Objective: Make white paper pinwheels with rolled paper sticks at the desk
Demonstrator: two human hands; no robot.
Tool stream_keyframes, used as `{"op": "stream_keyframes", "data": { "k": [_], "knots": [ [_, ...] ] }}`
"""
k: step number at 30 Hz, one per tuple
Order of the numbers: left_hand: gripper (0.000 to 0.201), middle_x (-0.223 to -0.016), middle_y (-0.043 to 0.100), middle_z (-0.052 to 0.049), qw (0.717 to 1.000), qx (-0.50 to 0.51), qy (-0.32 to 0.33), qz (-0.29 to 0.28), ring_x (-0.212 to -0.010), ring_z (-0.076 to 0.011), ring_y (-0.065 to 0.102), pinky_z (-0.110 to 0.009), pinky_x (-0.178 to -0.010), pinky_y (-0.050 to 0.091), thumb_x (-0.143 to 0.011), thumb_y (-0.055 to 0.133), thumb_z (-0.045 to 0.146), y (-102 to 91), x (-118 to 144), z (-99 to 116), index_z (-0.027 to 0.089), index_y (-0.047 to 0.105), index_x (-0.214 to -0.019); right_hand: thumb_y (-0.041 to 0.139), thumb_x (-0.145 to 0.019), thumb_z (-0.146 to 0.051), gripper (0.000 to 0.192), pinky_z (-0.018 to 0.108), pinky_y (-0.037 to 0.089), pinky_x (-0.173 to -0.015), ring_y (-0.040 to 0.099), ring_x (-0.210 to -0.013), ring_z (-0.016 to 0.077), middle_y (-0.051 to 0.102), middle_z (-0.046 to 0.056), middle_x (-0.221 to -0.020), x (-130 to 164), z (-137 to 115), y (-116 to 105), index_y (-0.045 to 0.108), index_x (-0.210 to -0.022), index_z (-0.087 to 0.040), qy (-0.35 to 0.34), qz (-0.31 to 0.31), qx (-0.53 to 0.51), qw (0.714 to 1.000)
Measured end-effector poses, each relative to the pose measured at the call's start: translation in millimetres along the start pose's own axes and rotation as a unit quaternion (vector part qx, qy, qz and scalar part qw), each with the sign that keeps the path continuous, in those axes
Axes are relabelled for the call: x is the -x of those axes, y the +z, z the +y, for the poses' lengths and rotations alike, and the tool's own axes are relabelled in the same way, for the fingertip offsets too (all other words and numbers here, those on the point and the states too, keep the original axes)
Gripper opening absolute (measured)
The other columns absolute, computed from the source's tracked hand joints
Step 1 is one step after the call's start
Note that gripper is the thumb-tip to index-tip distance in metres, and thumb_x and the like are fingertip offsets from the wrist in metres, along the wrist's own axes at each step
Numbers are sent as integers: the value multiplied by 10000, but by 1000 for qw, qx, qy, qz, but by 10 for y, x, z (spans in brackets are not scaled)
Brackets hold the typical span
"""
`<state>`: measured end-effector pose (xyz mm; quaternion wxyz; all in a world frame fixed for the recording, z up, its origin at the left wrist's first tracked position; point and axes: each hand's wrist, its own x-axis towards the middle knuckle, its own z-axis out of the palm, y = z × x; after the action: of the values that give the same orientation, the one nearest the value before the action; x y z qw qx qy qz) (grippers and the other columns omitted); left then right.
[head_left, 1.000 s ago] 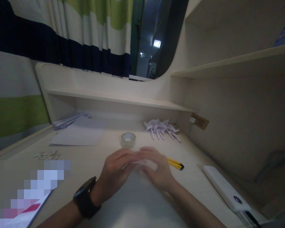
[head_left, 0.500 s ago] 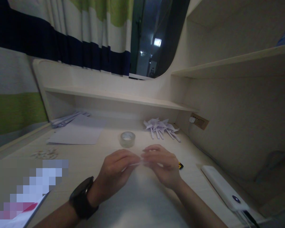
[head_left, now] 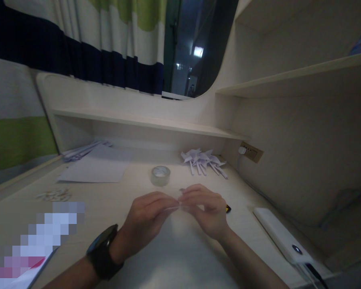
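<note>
My left hand [head_left: 146, 220], with a black watch on its wrist, and my right hand [head_left: 206, 210] meet fingertip to fingertip over a white sheet of paper [head_left: 174, 257] on the desk. Between the fingertips both hands pinch a small thin strip of white paper [head_left: 176, 208]. A yellow utility knife [head_left: 228, 208] lies just behind my right hand, mostly hidden by it. A roll of clear tape [head_left: 160, 176] stands on the desk a little beyond my hands.
A pile of folded white paper pieces [head_left: 203, 159] lies at the back right, near a wall socket [head_left: 252, 152]. White sheets [head_left: 93, 168] lie at the back left, small scraps [head_left: 54, 196] nearer. A white power bank [head_left: 281, 237] lies at the right.
My right hand has lifted from lying flat on the paper and now pinches the strip with my left. It covers most of the knife. The view shifted slightly.
</note>
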<state>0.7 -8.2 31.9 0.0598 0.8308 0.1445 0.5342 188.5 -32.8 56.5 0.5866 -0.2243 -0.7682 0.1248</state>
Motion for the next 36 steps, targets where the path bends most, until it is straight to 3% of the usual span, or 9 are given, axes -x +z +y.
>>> {"op": "stream_keyframes", "data": {
  "k": [9, 14, 19, 25, 36],
  "knots": [
    [84, -763, 722, -16, 997, -29, -76, -16, -646, -133, 655, -218, -622, 478, -842, 635, 197, -11, -3, -28, 183, 708, -880, 713, -758, -241, 61, 363, 530, -720, 658, -724, 193, 712, 43, -731, 64, 128, 7, 726, -704, -215, 150, 88, -66, 983],
    [243, -543, 634, 20, 956, 12, -290, -44, -496, -121, 564, -200, -469, 393, -830, 626, 320, -4, -9, -53, 173, 708, -653, 731, -717, -323, 126, 305, 519, -643, 654, -666, 179, 723, 37, -717, 93, 264, 2, 737, -716, -198, 276, 58, -38, 959],
    [234, -608, 677, -7, 896, 118, -424, -54, -570, -165, 597, -221, -494, 427, -763, 658, 367, -2, -98, 5, 155, 732, -696, 738, -690, -380, 196, 268, 471, -546, 606, -558, 154, 703, 31, -630, 118, 336, 34, 730, -658, -187, 324, 62, -24, 944],
    [260, -717, 719, -45, 865, 180, -463, -76, -635, -184, 625, -250, -555, 453, -765, 648, 385, 11, -112, 8, 142, 740, -763, 749, -667, -393, 241, 244, 437, -503, 564, -515, 133, 674, 27, -584, 141, 370, 68, 697, -606, -166, 345, 83, -54, 933],
    [193, -709, 717, -41, 832, 276, -472, -97, -618, -174, 626, -255, -577, 454, -749, 678, 322, 19, -77, -24, 138, 733, -748, 775, -618, -402, 243, 271, 476, -578, 572, -546, 138, 672, 17, -584, 119, 392, 84, 700, -603, -171, 371, 113, -121, 914]
  ]
}}
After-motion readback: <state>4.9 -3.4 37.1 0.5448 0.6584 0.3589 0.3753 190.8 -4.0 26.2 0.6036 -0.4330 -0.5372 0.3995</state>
